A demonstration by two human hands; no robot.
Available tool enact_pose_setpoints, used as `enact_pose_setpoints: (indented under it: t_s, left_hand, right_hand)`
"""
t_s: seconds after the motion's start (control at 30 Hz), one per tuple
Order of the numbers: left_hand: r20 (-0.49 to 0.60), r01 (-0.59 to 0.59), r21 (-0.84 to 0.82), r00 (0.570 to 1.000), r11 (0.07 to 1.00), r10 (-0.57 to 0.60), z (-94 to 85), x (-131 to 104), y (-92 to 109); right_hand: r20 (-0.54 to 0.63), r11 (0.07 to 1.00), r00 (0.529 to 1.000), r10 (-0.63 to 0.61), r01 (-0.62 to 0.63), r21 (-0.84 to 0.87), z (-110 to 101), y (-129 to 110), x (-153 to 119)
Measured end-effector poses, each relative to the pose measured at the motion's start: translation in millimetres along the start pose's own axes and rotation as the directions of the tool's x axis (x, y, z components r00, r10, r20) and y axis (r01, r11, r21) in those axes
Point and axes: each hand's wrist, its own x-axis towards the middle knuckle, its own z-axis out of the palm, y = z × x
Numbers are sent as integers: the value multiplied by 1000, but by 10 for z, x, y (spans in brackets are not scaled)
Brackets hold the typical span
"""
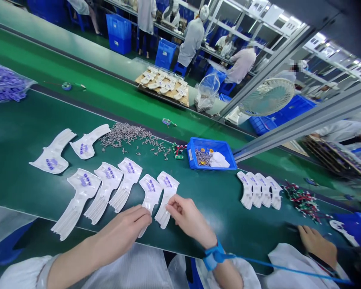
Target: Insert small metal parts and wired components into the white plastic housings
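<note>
I watch the left hand bent over the lower end of one white shell; its fingers are curled together and touch the plastic, but their tips are hidden, so I cannot tell whether they grip it. The right hand has its fingers curled in loosely, thumb close to forefinger, right at the edge of the neighboring shell. I cannot tell whether anything small is pinched there.

Both shells lie between and just beyond the two sets of fingers, slanted on the smooth green counter. They look like hard, glossy plastic, bent in the middle, with purple markings on the wider upper part. Left of the left fingers I see three similar shells with ribbed lower ends, and farther off on that side two more.

Beyond the fingers, small gray pieces make a loose, grainy heap. Ahead and to the right of the right fingers stands a blue plastic bin with more gray pieces and a crumpled white item. Well to their right, four slim curved shells sit side by side, next to a tangle of red-wired boards.
</note>
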Motion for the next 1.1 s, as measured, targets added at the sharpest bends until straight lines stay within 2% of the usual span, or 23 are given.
enact_pose_setpoints:
  t_s: [0.07,0.13,0.2,0.3,0.43,0.53,0.67,0.8,0.87,0.93,1.1]
  left_hand:
    - [-8,18,-50,1000,999,-18,45,44,-17]
    - [-26,29,-91,999,995,-32,86,81,-39]
    - [-55,48,-133,997,990,-56,119,105,-57]
    - [-128,79,-213,986,974,-108,132,122,-59]
    - [-176,133,-328,964,935,-198,52,99,-21]
    - [-181,193,-361,945,912,-272,-34,45,-21]
    - [-173,263,-384,921,885,-349,-93,-60,-86]
    - [-159,292,-435,906,851,-392,-107,-134,-153]
    - [-162,290,-472,900,833,-405,-110,-143,-169]
    - [-180,285,-495,891,821,-418,-110,-142,-174]
    - [-192,301,-482,880,823,-434,-97,-152,-181]
  right_hand:
    - [-44,995,999,-10,6,-102,-37,-102,18]
    - [-101,986,993,-61,44,-162,-122,-179,150]
    - [-161,976,976,-147,116,-184,-220,-229,409]
    - [-238,948,933,-270,214,-238,-308,-282,950]
    - [-220,881,913,-345,233,-412,-259,-384,1610]
    - [-166,832,913,-373,250,-495,-191,-455,1874]
    - [-126,833,905,-406,310,-458,-244,-468,1959]
    - [-269,888,850,-453,403,-222,-408,-443,1923]
    - [-297,895,844,-446,414,-168,-452,-444,1909]
    - [-261,900,863,-433,396,-184,-452,-456,1905]
    - [-82,879,906,-416,377,-291,-348,-509,1894]
